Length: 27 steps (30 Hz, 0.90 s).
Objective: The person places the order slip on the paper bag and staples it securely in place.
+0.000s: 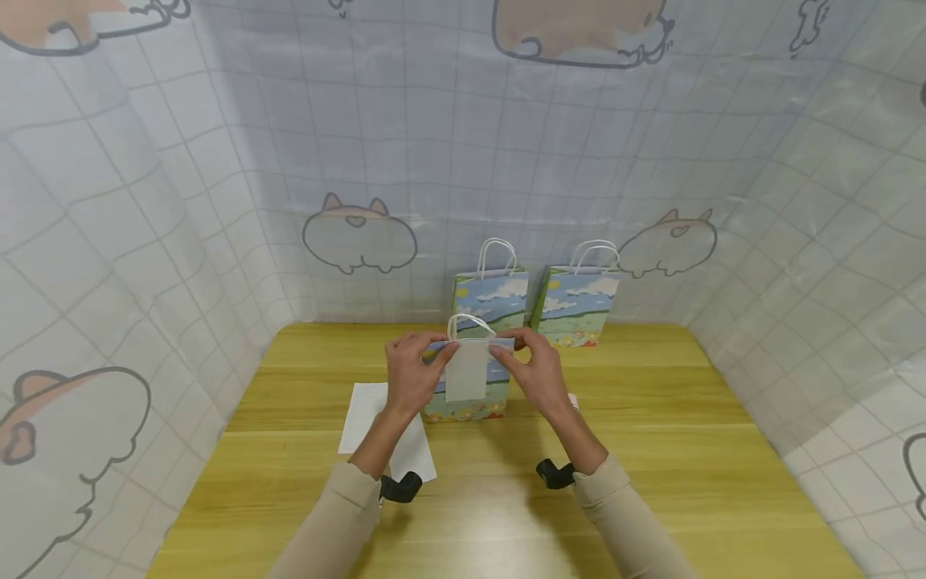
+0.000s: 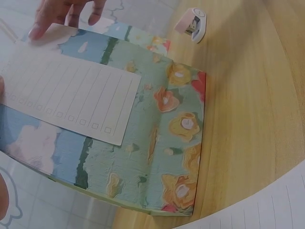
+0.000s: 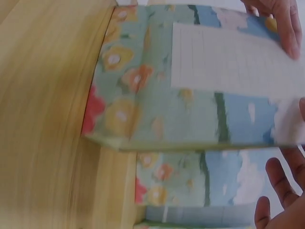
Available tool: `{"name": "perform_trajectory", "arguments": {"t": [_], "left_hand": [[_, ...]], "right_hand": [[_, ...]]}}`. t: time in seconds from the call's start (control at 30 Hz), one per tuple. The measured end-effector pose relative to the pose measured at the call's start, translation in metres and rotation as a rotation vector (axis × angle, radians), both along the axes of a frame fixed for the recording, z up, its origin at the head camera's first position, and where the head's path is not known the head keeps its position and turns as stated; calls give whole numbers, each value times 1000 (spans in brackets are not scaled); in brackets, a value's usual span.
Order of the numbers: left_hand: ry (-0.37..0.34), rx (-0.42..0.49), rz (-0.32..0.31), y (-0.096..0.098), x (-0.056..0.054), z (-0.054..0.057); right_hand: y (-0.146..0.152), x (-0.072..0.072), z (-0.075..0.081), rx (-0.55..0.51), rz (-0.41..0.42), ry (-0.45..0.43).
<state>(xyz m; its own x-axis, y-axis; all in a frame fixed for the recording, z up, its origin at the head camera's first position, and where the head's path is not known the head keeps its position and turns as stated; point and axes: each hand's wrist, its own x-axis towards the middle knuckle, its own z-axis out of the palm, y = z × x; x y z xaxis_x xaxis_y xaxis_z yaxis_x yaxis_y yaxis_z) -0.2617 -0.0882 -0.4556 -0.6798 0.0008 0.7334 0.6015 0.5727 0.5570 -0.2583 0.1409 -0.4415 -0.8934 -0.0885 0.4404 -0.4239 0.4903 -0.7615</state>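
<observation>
A small paper gift bag [image 1: 466,410] with a painted sky and flowers stands upright in the middle of the table. Flat against its front lies a white lined checklist sheet [image 1: 466,378], small boxes along one side. My left hand [image 1: 412,378] pinches the bag's top rim at the left, thumb in front by the sheet's corner, fingers behind. On the right side, my right hand [image 1: 537,374] grips the same rim likewise, its thumb at the sheet's other upper corner. The bag's white cord handle [image 1: 469,317] rises between both hands.
Two matching gift bags stand at the back, one behind the held bag [image 1: 495,293] and one further right [image 1: 579,310]. More lined paper [image 1: 365,410] lies left of the bag. A small pink-and-white tape dispenser [image 2: 193,24] sits on the right.
</observation>
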Motion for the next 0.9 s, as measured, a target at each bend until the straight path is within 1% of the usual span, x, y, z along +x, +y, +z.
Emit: {"name": "perform_trajectory", "arguments": {"t": [0.27, 0.43, 0.57, 0.67, 0.8, 0.9], "left_hand": [[2, 21, 3, -1, -1, -3], [-3, 32, -4, -1, -2, -3], [1, 39, -6, -1, -2, -3], [-2, 46, -4, 0, -2, -4], [-13, 44, -5, 0, -1, -5], [-7, 40, -8, 1, -2, -6]], "right_hand": [[30, 1, -12, 20, 39, -40], [58, 0, -26, 72, 38, -81], [79, -3, -42, 142, 24, -135], [91, -6, -53, 178, 24, -193], [103, -6, -62, 196, 41, -272], [111, -7, -68, 216, 70, -322]]}}
